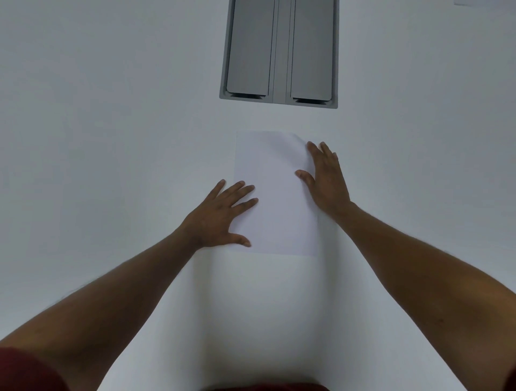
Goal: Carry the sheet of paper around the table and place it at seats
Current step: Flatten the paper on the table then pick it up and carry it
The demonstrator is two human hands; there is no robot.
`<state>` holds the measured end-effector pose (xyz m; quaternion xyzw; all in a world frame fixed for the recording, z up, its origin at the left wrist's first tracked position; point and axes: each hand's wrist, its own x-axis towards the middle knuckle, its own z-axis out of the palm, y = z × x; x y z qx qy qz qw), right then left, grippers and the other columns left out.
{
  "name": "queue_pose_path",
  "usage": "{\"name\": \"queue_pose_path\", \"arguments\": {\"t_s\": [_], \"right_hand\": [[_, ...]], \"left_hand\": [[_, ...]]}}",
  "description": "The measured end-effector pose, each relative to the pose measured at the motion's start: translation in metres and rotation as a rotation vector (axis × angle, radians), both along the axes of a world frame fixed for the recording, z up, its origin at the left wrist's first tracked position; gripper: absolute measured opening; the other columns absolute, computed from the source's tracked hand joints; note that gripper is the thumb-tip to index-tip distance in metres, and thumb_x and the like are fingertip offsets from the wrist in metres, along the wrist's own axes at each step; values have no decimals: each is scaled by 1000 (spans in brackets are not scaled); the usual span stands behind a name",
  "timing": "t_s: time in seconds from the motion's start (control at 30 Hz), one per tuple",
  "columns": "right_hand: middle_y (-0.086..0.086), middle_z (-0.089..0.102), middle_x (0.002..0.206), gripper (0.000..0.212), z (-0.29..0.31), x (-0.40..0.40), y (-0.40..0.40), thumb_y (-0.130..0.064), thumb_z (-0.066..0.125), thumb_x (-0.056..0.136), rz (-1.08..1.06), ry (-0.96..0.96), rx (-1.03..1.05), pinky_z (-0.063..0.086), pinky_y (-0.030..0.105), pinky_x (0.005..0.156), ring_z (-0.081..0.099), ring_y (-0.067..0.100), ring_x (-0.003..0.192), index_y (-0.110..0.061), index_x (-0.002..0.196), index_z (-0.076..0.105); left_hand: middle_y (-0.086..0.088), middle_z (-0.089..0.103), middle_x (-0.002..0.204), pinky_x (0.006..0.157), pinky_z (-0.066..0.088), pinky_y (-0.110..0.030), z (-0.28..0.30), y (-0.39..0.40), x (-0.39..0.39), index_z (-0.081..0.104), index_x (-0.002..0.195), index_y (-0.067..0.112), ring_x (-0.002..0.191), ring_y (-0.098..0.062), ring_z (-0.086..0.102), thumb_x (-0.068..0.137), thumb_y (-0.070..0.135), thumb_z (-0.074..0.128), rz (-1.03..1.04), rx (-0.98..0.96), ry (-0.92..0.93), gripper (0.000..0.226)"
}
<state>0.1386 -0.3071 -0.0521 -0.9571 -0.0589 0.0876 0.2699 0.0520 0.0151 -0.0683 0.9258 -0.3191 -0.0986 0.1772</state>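
A white sheet of paper (pixel 275 195) lies flat on the white table (pixel 111 125), its long side pointing away from me. My left hand (pixel 220 215) rests flat on the sheet's left edge, fingers spread, thumb near the lower left corner. My right hand (pixel 325 178) lies flat along the right edge, fingertips near the upper right corner. Neither hand grips the sheet; both press on it from above.
A grey metal cable hatch (pixel 280 53) with two closed flaps is set into the table just beyond the sheet. A corner of another white sheet (pixel 474 2) shows at the far top right edge. My red sleeve (pixel 25 371) is at the lower left.
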Motion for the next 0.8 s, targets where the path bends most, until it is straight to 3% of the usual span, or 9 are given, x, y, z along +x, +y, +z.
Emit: {"name": "queue_pose_path", "arguments": {"t_s": [0.1, 0.2, 0.27, 0.4, 0.53, 0.6, 0.67, 0.8], "right_hand": [[2, 57, 157, 74, 11, -4, 5, -29, 76, 99, -122, 24, 133, 33, 44, 127, 38, 27, 155, -15, 162, 40], [-2, 70, 130, 78, 26, -12, 10, -25, 88, 88, -316, 118, 330, 47, 22, 101, 61, 18, 122, -23, 155, 48], [-7, 71, 110, 79, 32, -21, 10, -22, 93, 82, -480, 176, 438, 52, 16, 88, 68, 14, 101, -23, 149, 52], [-2, 77, 94, 68, 28, -44, 2, -19, 99, 73, -711, 279, 600, 59, 39, 98, 74, 18, 91, -21, 129, 61], [14, 81, 90, 46, 25, -69, -2, -23, 104, 65, -771, 371, 607, 63, 43, 88, 75, 22, 80, -17, 98, 72], [18, 82, 95, 44, 22, -74, 0, -26, 104, 63, -777, 393, 581, 64, 48, 91, 79, 30, 84, -14, 93, 75], [17, 82, 94, 39, 21, -74, 0, -23, 104, 64, -799, 389, 592, 64, 51, 94, 78, 28, 84, -14, 89, 75], [17, 82, 96, 35, 30, -71, 0, -17, 101, 69, -786, 412, 650, 64, 50, 97, 79, 28, 87, -13, 92, 76]], "left_hand": [[-5, 23, 180, 135, 9, -58, 0, 0, 0, 40, 167, 21, 168, -25, 16, 84, 92, 55, 2, -4, -10, 110], [-5, 24, 180, 135, 8, -57, -1, 0, 0, 41, 167, 21, 168, -25, 16, 84, 92, 56, 6, -4, -17, 111], [-4, 23, 180, 136, 8, -57, -2, 1, 0, 41, 167, 21, 168, -24, 16, 83, 93, 56, 5, 1, -16, 111], [-4, 23, 180, 135, 9, -58, -2, 0, 1, 40, 167, 22, 168, -25, 17, 83, 94, 53, 5, 8, -14, 112], [-3, 21, 180, 135, 8, -59, 0, -1, 0, 38, 168, 23, 168, -24, 15, 83, 95, 51, 0, 21, -8, 112], [-2, 19, 181, 136, 5, -57, 1, 0, -1, 36, 169, 23, 169, -23, 12, 83, 95, 49, 1, 43, 16, 113], [1, 13, 182, 136, 2, -57, 7, -3, -4, 35, 169, 25, 169, -21, 6, 85, 95, 46, 23, 43, 58, 111], [8, 14, 182, 136, 8, -52, 26, -12, -12, 41, 167, 30, 169, -18, 8, 99, 84, 40, 285, -128, 95, 87]]}}
